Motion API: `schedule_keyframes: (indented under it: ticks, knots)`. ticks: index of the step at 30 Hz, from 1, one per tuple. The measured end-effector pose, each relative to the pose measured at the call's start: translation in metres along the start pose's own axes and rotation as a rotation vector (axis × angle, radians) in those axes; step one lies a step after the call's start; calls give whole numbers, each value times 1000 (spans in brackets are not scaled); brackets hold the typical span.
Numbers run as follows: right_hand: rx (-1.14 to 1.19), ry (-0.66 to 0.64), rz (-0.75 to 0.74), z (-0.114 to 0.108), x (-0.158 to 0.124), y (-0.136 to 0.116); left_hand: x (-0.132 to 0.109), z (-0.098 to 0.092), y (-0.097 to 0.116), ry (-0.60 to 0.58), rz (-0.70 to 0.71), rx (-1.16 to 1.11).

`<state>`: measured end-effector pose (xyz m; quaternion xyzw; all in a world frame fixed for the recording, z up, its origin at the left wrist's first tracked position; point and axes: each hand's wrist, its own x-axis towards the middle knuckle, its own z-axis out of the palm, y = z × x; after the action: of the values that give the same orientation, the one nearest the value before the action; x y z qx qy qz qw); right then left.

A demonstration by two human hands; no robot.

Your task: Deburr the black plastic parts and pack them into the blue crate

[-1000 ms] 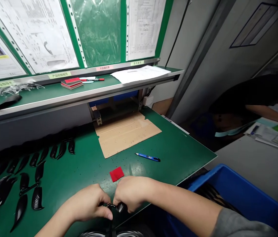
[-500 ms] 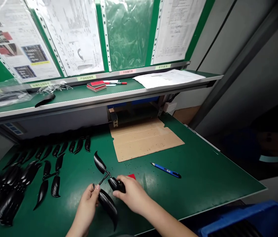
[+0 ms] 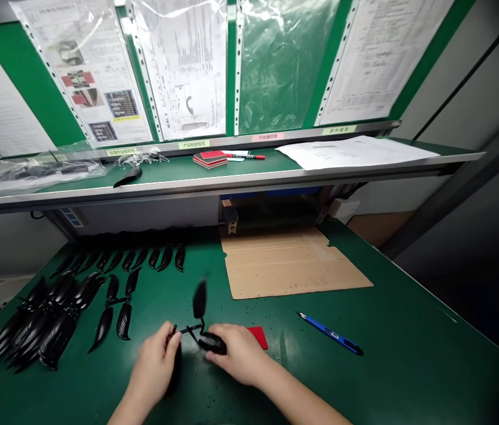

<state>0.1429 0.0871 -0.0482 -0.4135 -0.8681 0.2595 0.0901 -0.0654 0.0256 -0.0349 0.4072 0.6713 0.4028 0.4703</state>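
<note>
My left hand and my right hand hold one black moulded piece of curved blades joined by a thin runner, low over the green table. The left fingers pinch the runner's left end, with a dark blade under the palm. My right hand closes over the blade at the right end. A third blade stands up, blurred by motion. A red square pad lies just right of my right hand.
Several loose black blades lie in rows and a heap at the left. A flat cardboard sheet lies at the back centre, a blue pen-like knife to the right. The upper shelf holds papers, red pads and a marker.
The camera has swung up and left, away from the blue bin. My hands have brought the blade piece up onto the table and turned it; one blade now stands upright.
</note>
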Motion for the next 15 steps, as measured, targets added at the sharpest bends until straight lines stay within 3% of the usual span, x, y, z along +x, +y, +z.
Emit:
schedule_keyframes:
  ticks: [4,7,11,13,15]
  knots:
    - [-62,-133,-131,12,6,1,16,-30,4,31,27,188]
    - [-79,-82,-211,7,1,-2,14,-36,8,-60,1,256]
    - [-212,62,-346,-17,-4,-7,-1,-29,31,-334,52,373]
    - [-261,-31,-420,-24,-5,-8,-7,-23,50,-481,159,419]
    - [-180,-206,-482,-25,-6,-8,-9,-17,63,-582,186,332]
